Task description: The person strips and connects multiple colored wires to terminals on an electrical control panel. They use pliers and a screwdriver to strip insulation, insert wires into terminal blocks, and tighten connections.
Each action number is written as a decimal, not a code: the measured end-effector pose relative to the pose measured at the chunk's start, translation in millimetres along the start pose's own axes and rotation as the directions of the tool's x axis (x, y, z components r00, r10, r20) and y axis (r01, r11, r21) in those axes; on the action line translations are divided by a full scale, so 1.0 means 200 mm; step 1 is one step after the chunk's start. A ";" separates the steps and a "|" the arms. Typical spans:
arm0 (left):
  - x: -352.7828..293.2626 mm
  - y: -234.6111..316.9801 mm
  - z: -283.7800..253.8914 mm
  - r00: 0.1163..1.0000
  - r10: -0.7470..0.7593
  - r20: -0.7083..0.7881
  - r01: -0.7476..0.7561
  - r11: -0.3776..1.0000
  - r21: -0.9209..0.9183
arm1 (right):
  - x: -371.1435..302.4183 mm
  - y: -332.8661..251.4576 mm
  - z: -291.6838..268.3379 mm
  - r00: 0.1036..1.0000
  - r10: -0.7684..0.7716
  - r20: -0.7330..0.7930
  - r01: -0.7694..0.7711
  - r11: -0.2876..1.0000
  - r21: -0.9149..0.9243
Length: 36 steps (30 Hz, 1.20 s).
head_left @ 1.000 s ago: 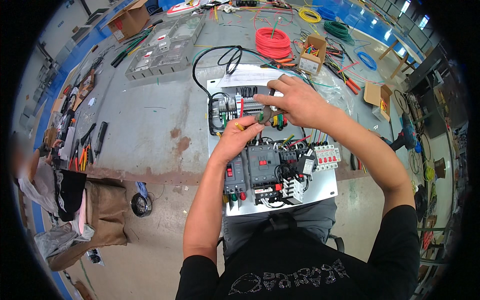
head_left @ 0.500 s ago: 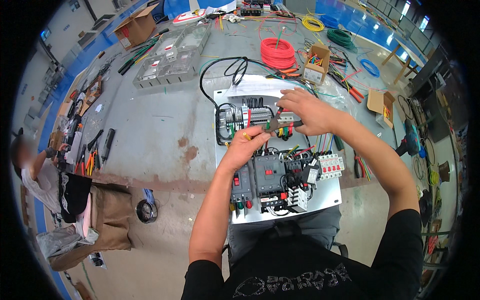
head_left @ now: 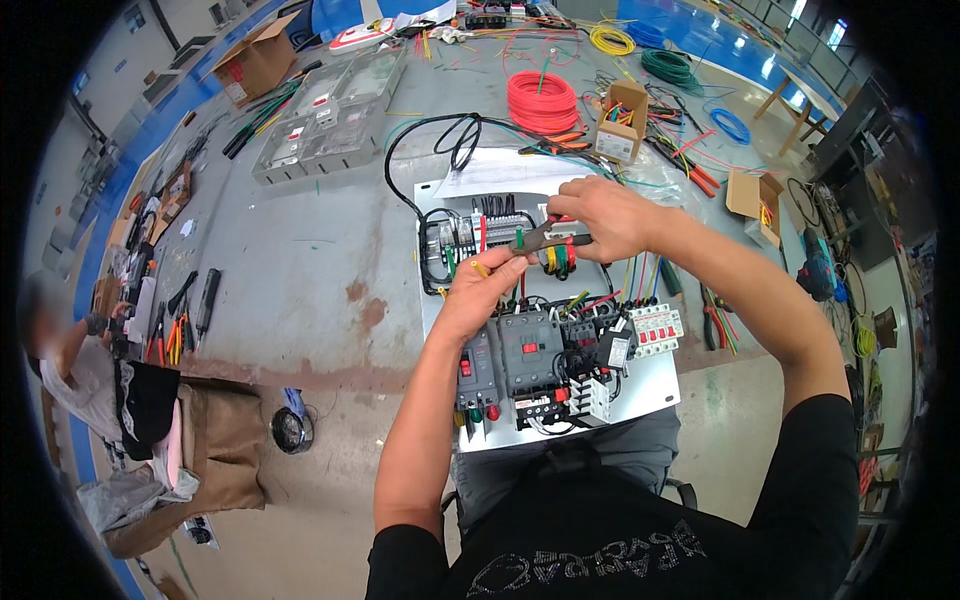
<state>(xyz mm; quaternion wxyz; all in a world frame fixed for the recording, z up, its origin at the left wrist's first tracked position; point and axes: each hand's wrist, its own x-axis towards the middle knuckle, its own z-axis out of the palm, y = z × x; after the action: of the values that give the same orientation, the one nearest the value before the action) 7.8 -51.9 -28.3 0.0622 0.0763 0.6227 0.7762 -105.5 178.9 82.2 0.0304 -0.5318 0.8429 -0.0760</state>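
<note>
Wire: green, short part showing, standing up at the head of the pliers, above the left fingertips; lower part hidden (head_left: 519,238).
Pliers: dark head, red-and-black handles; head just beside the left fingertips, handles parted and running off to the right (head_left: 532,241).
Long axis: the pliers lie mostly crosswise before the person, head left, handles right; the green wire stands across that line.
Nearer hand: the left, its fingertips close under the plier head; the right sits farther off, at the handle end.
Left hand: thumb and forefinger pinching the wire, as far as can be judged; a yellow wire end pokes out between the fingers; whether it joins the green cannot be told (head_left: 484,290) (head_left: 480,268).
Right hand: fingers curled about the handles; whether the blades meet, cannot tell (head_left: 612,217).
Panel: white plate beneath both hands, near edge over the lap (head_left: 655,378).
Large breaker: grey, red switch, on the panel, nearer the person than the pliers (head_left: 530,348).
White breakers: a row at the panel's right (head_left: 657,328).
Paper: white sheet beyond the hands, at the panel's far edge (head_left: 510,175).
Red coil: on the table, farther out (head_left: 541,100) (head_left: 300,240).
</note>
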 end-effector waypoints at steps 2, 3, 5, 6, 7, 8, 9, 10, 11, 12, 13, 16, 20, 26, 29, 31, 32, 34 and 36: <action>0.01 -0.02 -0.02 0.999 -0.015 -0.051 0.016 1.000 0.023 | 0.01 0.03 0.06 0.994 0.095 -0.051 -0.088 0.988 0.130; 0.03 -0.03 -0.02 0.997 -0.024 -0.078 0.026 0.999 0.022 | -0.01 0.07 0.14 0.979 0.181 -0.088 -0.157 0.959 0.234; 0.04 -0.02 -0.02 0.995 -0.025 -0.095 0.026 1.000 0.006 | 0.00 0.11 0.21 0.879 0.379 -0.290 -0.232 0.871 0.434; 0.08 -0.01 0.02 0.998 -0.012 -0.064 0.012 1.000 -0.005 | -0.04 0.29 0.26 0.788 0.540 -0.296 -0.304 0.758 0.577; 0.08 -0.02 0.03 0.998 -0.004 -0.065 0.003 1.000 -0.014 | -0.07 0.42 0.19 0.740 0.663 -0.111 -0.241 0.415 0.877; 0.07 -0.04 0.05 0.998 -0.003 -0.062 0.001 1.000 -0.027 | -0.12 0.48 0.16 0.709 0.694 0.122 -0.145 -0.026 0.989; 0.05 -0.04 0.02 0.999 -0.008 -0.049 0.006 0.999 -0.039 | -0.12 0.47 0.16 0.692 0.709 0.132 -0.157 -0.031 0.987; 0.02 -0.04 0.01 0.998 0.012 -0.057 -0.013 1.000 -0.011 | -0.14 0.44 0.16 0.673 0.726 0.142 -0.169 -0.035 0.985; -0.01 -0.05 0.01 0.998 0.032 -0.061 -0.031 0.999 0.016 | -0.16 0.42 0.17 0.652 0.743 0.150 -0.181 -0.040 0.983; -0.03 -0.05 0.01 0.997 0.049 -0.061 -0.047 0.998 0.040 | -0.19 0.37 0.17 0.679 0.725 0.112 -0.251 0.086 0.964; -0.08 -0.01 0.00 1.000 0.000 -0.010 0.001 0.997 0.074 | -0.22 0.29 0.17 0.709 0.700 0.083 -0.316 0.210 0.925; -0.19 -0.01 0.02 0.989 0.088 -0.121 -0.070 0.987 0.143 | -0.29 0.14 0.11 0.759 0.646 0.077 -0.450 0.436 0.780; -0.32 0.01 0.04 0.958 0.168 -0.233 -0.030 0.866 0.499 | -0.35 0.12 0.15 0.798 0.602 0.039 -0.432 0.525 0.733; -0.22 0.04 0.02 0.964 0.194 -0.181 -0.045 0.792 0.609 | -0.28 0.00 0.10 0.908 0.419 -0.028 -0.320 0.735 0.598; -0.15 0.03 0.04 0.983 0.142 -0.116 -0.073 0.882 0.466 | -0.23 -0.03 0.09 0.953 0.296 -0.071 -0.250 0.894 0.372; -0.10 -0.01 0.03 0.989 0.138 -0.053 -0.112 0.934 0.338 | -0.19 -0.03 0.10 0.966 0.225 -0.127 -0.191 0.954 0.231; -0.09 -0.03 0.01 0.988 0.149 -0.039 -0.128 0.938 0.323 | -0.17 -0.04 0.10 0.971 0.185 -0.152 -0.161 0.974 0.158; -0.09 -0.04 -0.01 0.985 0.169 -0.018 -0.157 0.945 0.288 | -0.14 -0.06 0.10 0.979 0.163 -0.120 -0.151 0.983 0.100; -0.08 -0.06 -0.02 0.992 0.125 -0.012 -0.120 0.969 0.216 | -0.09 -0.07 0.08 0.989 0.099 -0.108 -0.091 0.993 0.080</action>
<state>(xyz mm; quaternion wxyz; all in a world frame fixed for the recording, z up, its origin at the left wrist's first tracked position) 23.6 -56.6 -41.4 -0.0025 0.1110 0.6977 0.7077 -82.7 187.5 67.8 0.0068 -0.4845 0.8641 -0.1359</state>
